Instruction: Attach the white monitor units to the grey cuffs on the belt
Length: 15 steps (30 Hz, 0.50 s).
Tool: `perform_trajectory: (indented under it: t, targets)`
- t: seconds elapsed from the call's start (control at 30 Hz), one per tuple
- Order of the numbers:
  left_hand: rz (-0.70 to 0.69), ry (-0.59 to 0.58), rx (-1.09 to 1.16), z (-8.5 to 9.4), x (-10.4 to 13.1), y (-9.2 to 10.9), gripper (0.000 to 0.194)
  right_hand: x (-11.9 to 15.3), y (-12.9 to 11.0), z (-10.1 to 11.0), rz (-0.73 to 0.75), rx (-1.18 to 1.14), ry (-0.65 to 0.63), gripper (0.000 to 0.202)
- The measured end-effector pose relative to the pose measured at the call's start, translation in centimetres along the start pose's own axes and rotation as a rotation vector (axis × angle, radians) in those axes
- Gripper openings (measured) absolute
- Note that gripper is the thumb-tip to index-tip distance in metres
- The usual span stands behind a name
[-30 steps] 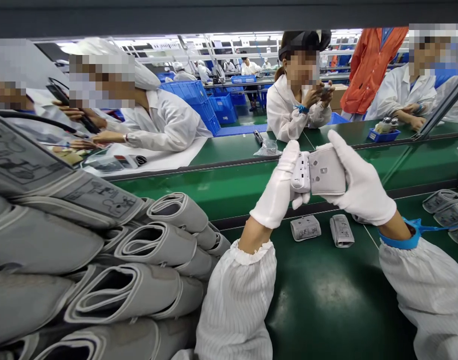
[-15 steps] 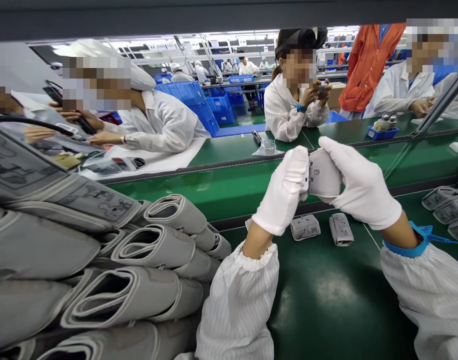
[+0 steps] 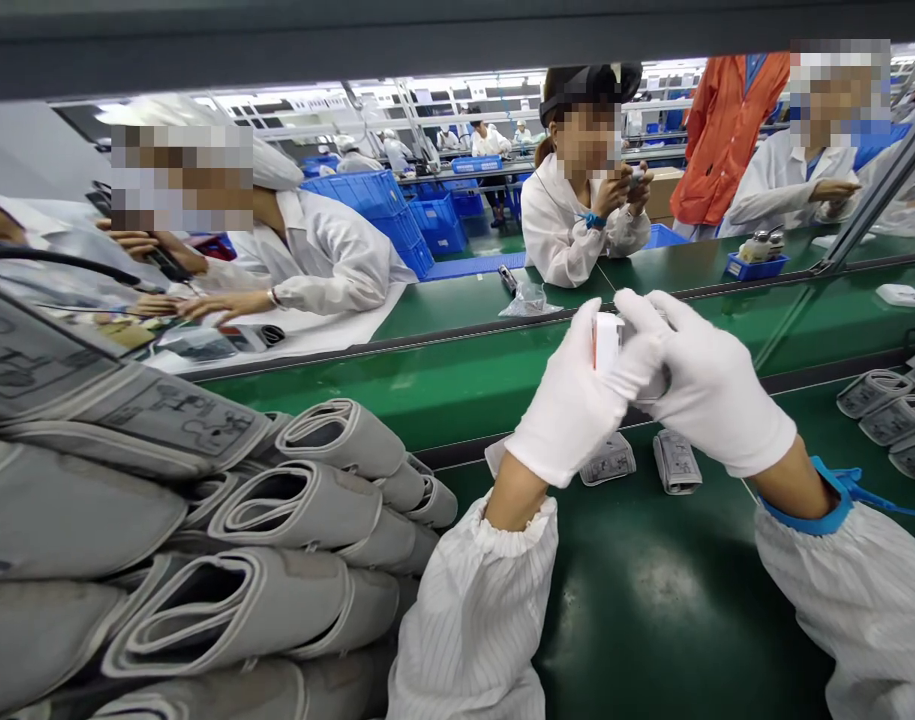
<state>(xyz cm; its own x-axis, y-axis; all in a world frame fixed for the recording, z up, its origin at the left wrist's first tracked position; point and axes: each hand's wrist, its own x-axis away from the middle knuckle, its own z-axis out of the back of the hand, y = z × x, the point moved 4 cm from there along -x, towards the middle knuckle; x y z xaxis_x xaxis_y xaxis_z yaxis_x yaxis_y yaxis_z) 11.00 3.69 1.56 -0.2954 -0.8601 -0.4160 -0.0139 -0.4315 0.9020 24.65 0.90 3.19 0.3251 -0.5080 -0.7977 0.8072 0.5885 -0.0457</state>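
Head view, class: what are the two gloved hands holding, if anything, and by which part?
Both hold one small white device above the green belt: the left hand wraps its left end, the right hand covers its right side.

A single head-worn view looks forward and down, close over the green belt (image 3: 652, 600), toward co-workers opposite

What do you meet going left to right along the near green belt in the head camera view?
Stack of grey rolled cuffs → left hand → white device → right hand → blue wrist strap → more rolled cuffs.
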Motion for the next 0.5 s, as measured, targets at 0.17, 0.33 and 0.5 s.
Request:
perform_trajectory:
  t: [0.17,0.33,0.5]
  targets:
    - [-0.272,-0.099,-0.298,-0.2,0.2,0.2,0.105,0.0,1.1,1.5,-0.028,-0.146,-0.034,0.072]
    - [-0.403,-0.146,-0.443,-0.3,0.2,0.3,0.083,-0.4,1.6,2.9,-0.079,-0.153,-0.062,0.075]
    - [-0.422,-0.038,-0.507,-0.6,0.2,0.7,0.078,-0.5,1.5,3.3,-0.08,-0.173,-0.115,0.081]
